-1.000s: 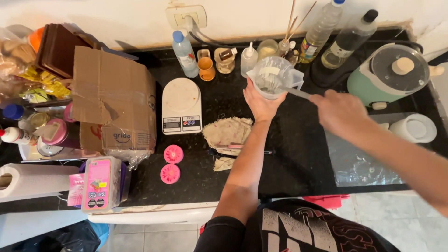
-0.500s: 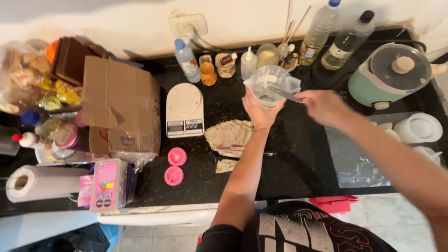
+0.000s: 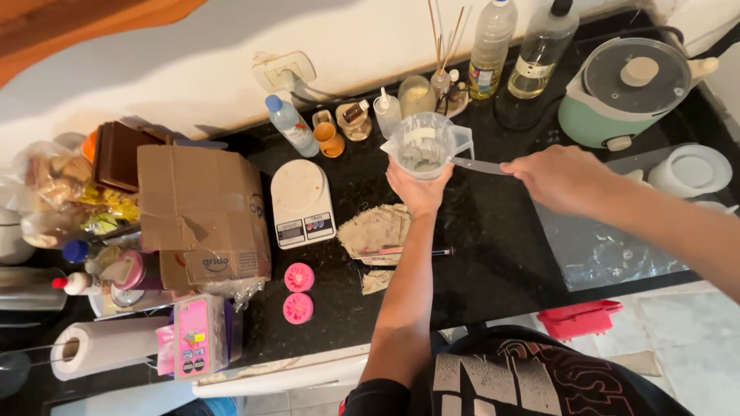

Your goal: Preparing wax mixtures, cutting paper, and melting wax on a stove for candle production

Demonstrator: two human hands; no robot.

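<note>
Countertop (image 3: 493, 254) of black stone carries everything; cardboard box (image 3: 204, 212) sits at left, green cooker (image 3: 617, 100) at far right, white kitchen scale (image 3: 301, 202) between; left hand (image 3: 418, 187) wraps its fingers around the clear measuring cup (image 3: 424, 145) above the counter beside the scale; right hand (image 3: 561, 179) pinches a metal knife (image 3: 476, 165), its blade reaching into the cup.
</note>
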